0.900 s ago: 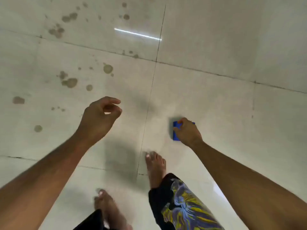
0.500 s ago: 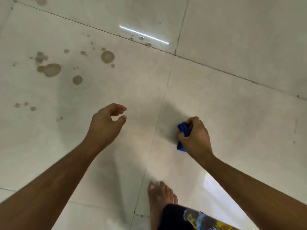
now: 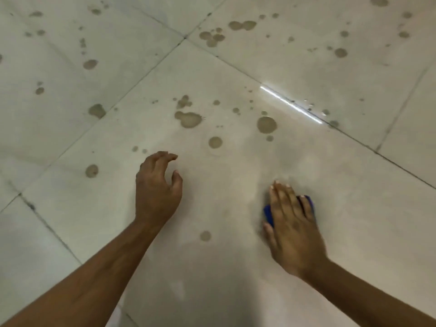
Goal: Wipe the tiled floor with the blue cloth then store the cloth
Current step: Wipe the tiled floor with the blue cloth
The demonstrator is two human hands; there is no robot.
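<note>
The blue cloth (image 3: 268, 213) lies flat on the pale tiled floor (image 3: 224, 267), mostly hidden under my right hand (image 3: 291, 223); only its left edge and a bit by my little finger show. My right hand presses down on it with fingers stretched forward. My left hand (image 3: 157, 187) hovers to the left, empty, fingers curled and apart. Brown wet spots dot the tile ahead, the largest being a blotch (image 3: 188, 119) and a round spot (image 3: 266, 124).
Dark grout lines (image 3: 354, 135) cross the floor diagonally. More brown spots are scattered over the far tiles (image 3: 212, 37). A bright strip of reflected light (image 3: 290, 104) lies on the tile ahead. One small spot (image 3: 205, 236) sits between my arms.
My right hand went from pinching the bunched cloth to pressing it flat on the floor. The view swung forward over the spotted tiles; my feet have left the frame.
</note>
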